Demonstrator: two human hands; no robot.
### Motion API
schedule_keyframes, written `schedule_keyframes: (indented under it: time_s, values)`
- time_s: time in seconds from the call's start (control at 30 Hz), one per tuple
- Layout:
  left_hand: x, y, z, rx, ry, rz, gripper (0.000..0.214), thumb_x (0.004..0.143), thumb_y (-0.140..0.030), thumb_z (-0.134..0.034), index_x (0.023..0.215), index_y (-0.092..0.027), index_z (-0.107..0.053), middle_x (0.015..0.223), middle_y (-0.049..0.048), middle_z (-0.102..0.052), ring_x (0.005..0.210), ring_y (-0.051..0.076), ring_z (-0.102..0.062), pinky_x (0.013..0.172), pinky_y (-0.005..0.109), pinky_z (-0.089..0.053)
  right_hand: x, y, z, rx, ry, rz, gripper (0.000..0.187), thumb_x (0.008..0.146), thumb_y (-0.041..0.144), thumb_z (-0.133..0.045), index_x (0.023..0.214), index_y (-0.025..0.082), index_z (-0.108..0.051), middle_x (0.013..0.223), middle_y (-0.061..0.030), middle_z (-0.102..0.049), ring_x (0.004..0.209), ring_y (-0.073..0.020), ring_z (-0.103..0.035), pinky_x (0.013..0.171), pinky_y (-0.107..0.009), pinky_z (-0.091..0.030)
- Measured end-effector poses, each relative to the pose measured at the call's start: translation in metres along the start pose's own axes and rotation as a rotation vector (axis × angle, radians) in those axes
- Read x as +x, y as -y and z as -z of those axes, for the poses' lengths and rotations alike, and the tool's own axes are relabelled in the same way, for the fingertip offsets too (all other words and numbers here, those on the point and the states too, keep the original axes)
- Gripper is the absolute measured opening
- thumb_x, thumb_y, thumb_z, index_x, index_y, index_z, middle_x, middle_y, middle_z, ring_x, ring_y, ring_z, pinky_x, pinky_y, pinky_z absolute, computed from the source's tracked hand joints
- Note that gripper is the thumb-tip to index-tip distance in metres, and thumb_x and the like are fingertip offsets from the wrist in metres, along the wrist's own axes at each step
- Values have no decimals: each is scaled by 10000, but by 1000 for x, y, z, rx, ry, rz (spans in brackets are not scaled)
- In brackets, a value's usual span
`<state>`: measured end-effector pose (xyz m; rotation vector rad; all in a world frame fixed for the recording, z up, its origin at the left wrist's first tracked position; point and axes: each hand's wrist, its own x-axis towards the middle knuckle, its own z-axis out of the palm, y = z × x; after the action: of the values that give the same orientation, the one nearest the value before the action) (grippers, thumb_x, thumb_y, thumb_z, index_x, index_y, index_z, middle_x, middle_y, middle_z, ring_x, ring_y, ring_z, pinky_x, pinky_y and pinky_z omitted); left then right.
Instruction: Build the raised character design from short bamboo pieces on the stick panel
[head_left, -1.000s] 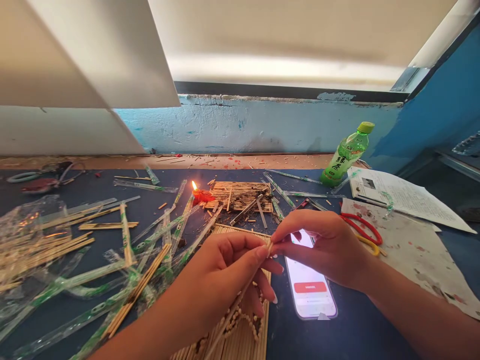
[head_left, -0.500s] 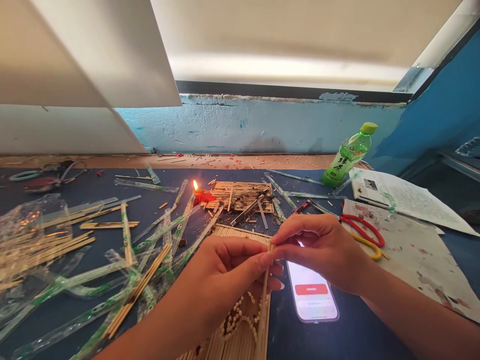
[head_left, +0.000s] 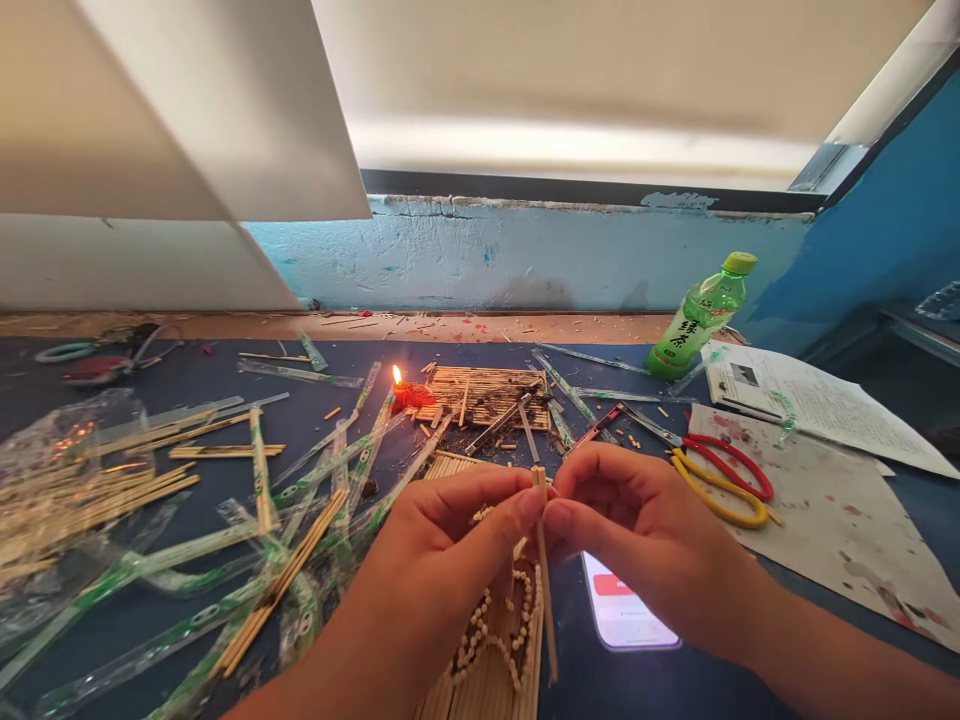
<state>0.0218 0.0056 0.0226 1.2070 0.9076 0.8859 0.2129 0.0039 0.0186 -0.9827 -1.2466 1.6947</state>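
Note:
My left hand [head_left: 450,555] pinches a thin wooden stick [head_left: 547,590] near its upper end, between thumb and fingers. From the other side my right hand [head_left: 652,530] closes its thumb and fingers at the same spot. The stick hangs down almost upright, its lower end free; at the top it looks doubled, as if two pieces lie together. Below the hands lies a panel of wooden sticks laid side by side [head_left: 487,690], with a string of pale beads [head_left: 480,625] curled on it. A lit phone [head_left: 634,625] is partly hidden under my right hand.
A red candle [head_left: 411,397] burns beside a charred stick panel [head_left: 487,385]. Clear and green wrappers [head_left: 142,560] and loose chopsticks [head_left: 285,580] cover the left. Scissors [head_left: 724,470], stained paper [head_left: 847,520], an open booklet [head_left: 825,400] and a green tea bottle [head_left: 701,315] occupy the right.
My right hand has lowered and its fingers have closed in against the left fingertips. The stick's lower end has swung clear to the right of the panel. The scissors show more fully.

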Motion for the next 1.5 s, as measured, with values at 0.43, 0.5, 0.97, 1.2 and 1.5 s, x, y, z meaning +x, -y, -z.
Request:
schedule_keyframes:
  time_s: [0.43, 0.5, 0.97, 1.2, 1.5]
  values:
    - [2, -6, 2, 118, -52, -95, 112, 866, -289, -739, 821, -207, -801, 756, 36, -703, 579, 141, -613, 500, 242, -532, 4, -10, 4, 246, 16, -83, 188, 832, 268, -851, 903, 168, -709, 758, -5, -756, 699, -112, -724, 705, -220, -570]
    - [3, -7, 2, 134, -56, -135, 93, 869, -254, -728, 840, -221, -810, 760, 34, -724, 581, 139, -617, 484, 230, -517, 3, -9, 3, 261, 31, -78, 179, 844, 270, -842, 929, 178, -714, 748, 3, -755, 687, -101, -717, 686, -203, -565]
    - [-1, -10, 4, 177, -93, -24, 144, 885, -296, -737, 954, -241, -850, 805, 24, -759, 610, 113, -567, 520, 192, -468, 5, -3, 5, -371, -175, 198, 136, 858, 319, -812, 991, 295, -828, 919, -3, -818, 831, -142, -743, 750, -220, -594]
    - [-1, -8, -1, 103, -114, -9, 162, 848, -286, -776, 991, -263, -850, 823, 29, -789, 717, 156, -661, 614, 218, -525, 1, -7, 6, -561, -250, 396, 209, 876, 240, -781, 1035, 372, -813, 959, 64, -829, 865, -134, -774, 767, -211, -618]
    - [3, -4, 4, 40, -51, 79, 176, 909, -351, -723, 993, -258, -845, 692, -8, -718, 647, 115, -614, 613, 192, -500, 0, -7, 9, -798, -192, 635, 308, 898, 114, -717, 1116, 320, -786, 1056, 52, -815, 939, -127, -763, 859, -254, -606]
